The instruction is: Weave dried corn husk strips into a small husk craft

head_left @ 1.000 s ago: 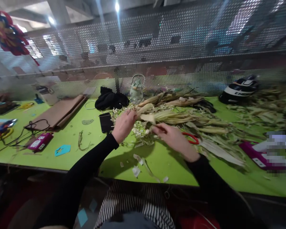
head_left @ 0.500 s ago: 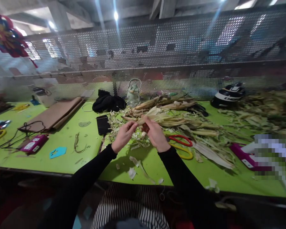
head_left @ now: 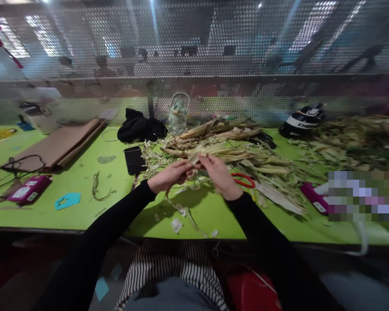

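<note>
On my feed, the only letters I can pick out are dark capitals, seemingly "ENC", on the white band of the black object (head_left: 302, 121) at right, above centre. At left, I see white markings on the purple box (head_left: 35, 185), too blurred for me to read, and a star on the blue tag (head_left: 74, 200).

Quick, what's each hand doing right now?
Left hand: closed, its fingers pinching a pale husk piece.
Right hand: closed, its fingers pinching the same pale husk piece.
</note>
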`<state>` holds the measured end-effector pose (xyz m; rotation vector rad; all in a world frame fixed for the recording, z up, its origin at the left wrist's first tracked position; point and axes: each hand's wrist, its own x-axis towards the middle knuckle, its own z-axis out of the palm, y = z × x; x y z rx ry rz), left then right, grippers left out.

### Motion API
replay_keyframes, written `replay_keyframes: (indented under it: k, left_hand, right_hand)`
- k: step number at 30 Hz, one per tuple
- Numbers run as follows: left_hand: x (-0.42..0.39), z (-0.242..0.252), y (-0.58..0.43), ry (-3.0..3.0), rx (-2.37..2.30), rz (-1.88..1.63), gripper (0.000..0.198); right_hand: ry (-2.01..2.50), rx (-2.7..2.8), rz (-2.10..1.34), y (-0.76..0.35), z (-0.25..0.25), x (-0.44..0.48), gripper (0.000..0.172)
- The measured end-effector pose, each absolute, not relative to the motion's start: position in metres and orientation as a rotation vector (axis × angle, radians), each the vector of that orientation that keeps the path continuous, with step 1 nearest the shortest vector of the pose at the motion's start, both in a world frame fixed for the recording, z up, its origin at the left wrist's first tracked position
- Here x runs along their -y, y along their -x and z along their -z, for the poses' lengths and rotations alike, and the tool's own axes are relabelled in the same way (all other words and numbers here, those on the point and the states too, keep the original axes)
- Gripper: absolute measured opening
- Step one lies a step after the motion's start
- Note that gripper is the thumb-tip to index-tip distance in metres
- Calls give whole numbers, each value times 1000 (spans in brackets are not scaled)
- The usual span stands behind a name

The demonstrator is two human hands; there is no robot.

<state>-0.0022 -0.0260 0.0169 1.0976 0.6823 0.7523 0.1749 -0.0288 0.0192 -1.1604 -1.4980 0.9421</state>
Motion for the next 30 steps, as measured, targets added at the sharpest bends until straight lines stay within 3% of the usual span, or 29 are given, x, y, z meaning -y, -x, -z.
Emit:
replay_keyframes:
  k: [6, 10, 14, 17, 22, 27, 30]
  left_hand:
    - [16, -16, 11, -1020, -767, -787, 20]
    - [9, -17, 12, -974, -770, -757, 25]
    - [7, -13, 15, -979, -773, -796, 36]
    - [6, -5, 18, -989, -755, -880, 32]
    - [0, 0, 18, -899, -754, -965, 26]
    - [-1, -7, 17, -895, -730, -975, 29]
    - [2, -11, 16, -896, -737, -975, 28]
  right_hand:
    - [1996, 2300, -363, -287, -16, 40, 38]
    - [1997, 2474, -244, -306, -10, 46, 39]
    - [2132, 2547, -149, -288, -16, 44, 23]
    - [2081, 2582, -17, -284, -32, 41, 19]
    - [2143, 2345, -85, -299, -66, 34, 29]
    - [2090, 2183, -496, -280, -74, 35, 62]
    - [2052, 2271, -539, -251, -71, 38, 69]
